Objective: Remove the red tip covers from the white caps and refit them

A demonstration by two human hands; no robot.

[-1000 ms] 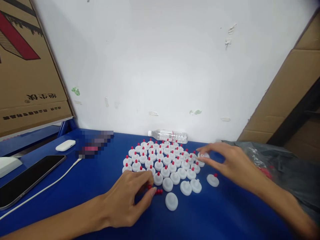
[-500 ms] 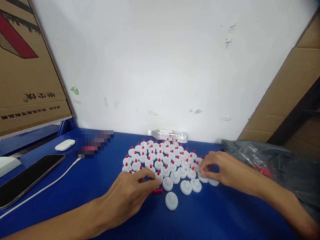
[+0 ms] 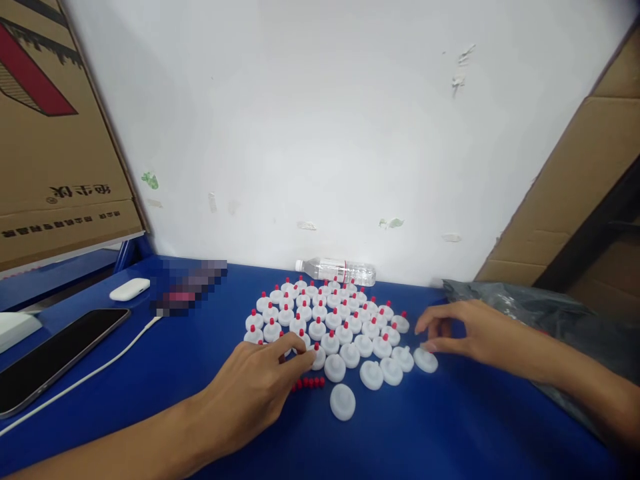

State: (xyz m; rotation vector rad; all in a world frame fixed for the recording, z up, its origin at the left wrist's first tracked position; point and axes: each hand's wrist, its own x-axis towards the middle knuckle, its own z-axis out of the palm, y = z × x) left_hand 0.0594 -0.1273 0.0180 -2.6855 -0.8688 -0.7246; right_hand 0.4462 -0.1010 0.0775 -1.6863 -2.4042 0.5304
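On a blue tabletop stands a cluster of round white plastic caps with nozzles, many topped by small red tips. My left hand is at the cluster's front edge, thumb and index finger a little apart beside a red-tipped cap. It seems to hold nothing, though its other fingers are hidden. Below the thumb lies a row of small red tips. My right hand is at the right side with fingers curved apart, the thumb close to a tilted white cap. A white cap without a red tip lies nearest me.
A clear plastic bottle lies along the white wall. At left are a phone, a white cable and a white case. A dark plastic bag lies at right. Cardboard boxes flank the wall.
My right hand has let go of a white cap at the cluster's edge and moved right, towards the tilted cap. My left hand has drawn slightly left from the red-tipped cap.
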